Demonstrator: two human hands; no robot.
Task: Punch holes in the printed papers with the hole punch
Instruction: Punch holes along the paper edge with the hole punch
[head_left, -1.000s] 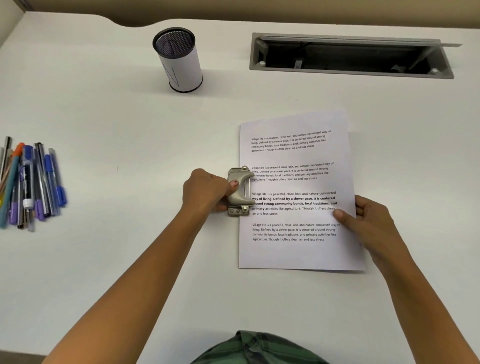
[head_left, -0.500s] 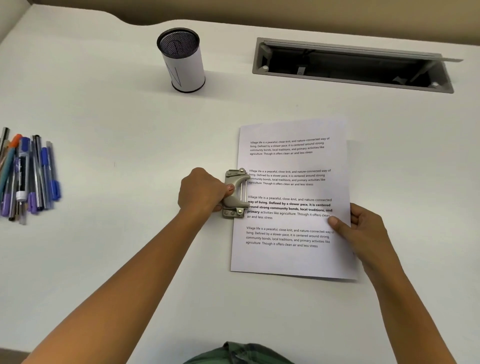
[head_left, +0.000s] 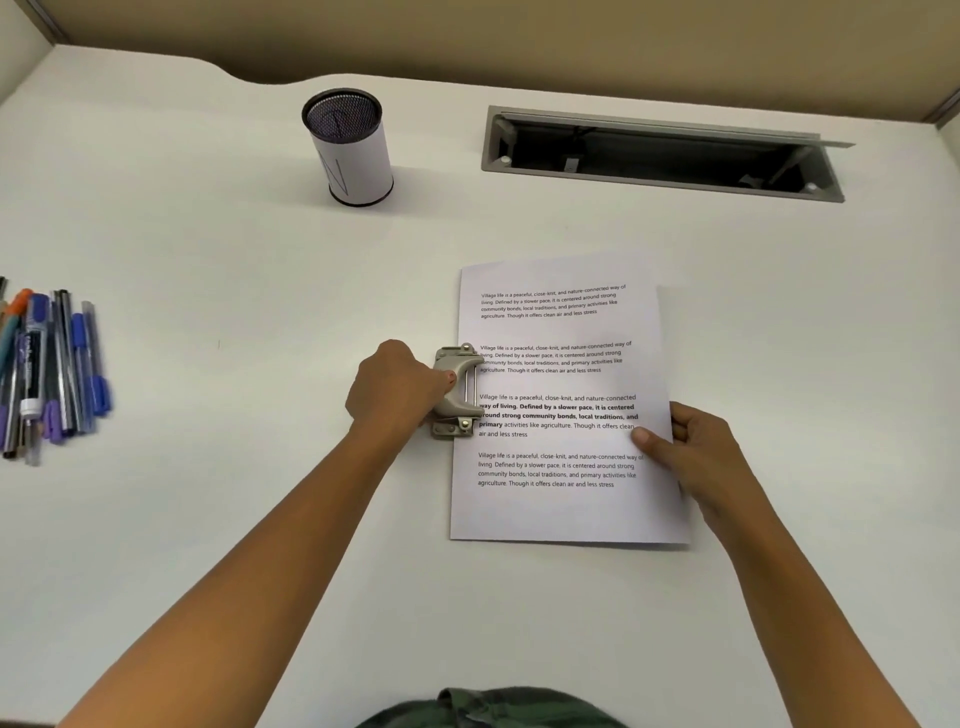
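Note:
A white printed paper (head_left: 566, 519) with four blocks of black text lies flat on the white desk. A grey metal hole punch (head_left: 457, 392) sits over the middle of the paper's left edge. My left hand (head_left: 397, 389) is closed on the punch from the left, thumb resting on its lever. My right hand (head_left: 696, 441) pinches the paper's right edge, thumb on top of the sheet and fingers curled at the edge. Whether more than one sheet lies there I cannot tell.
A black mesh pen cup (head_left: 349, 148) wrapped in white paper stands at the back. A grey open cable tray (head_left: 660, 156) is sunk into the desk at the back right. Several pens and markers (head_left: 49, 369) lie at the left edge.
The view has tilted so everything sits lower in frame. Both hands keep the same hold on the punch and the paper; the paper looks slightly straightened.

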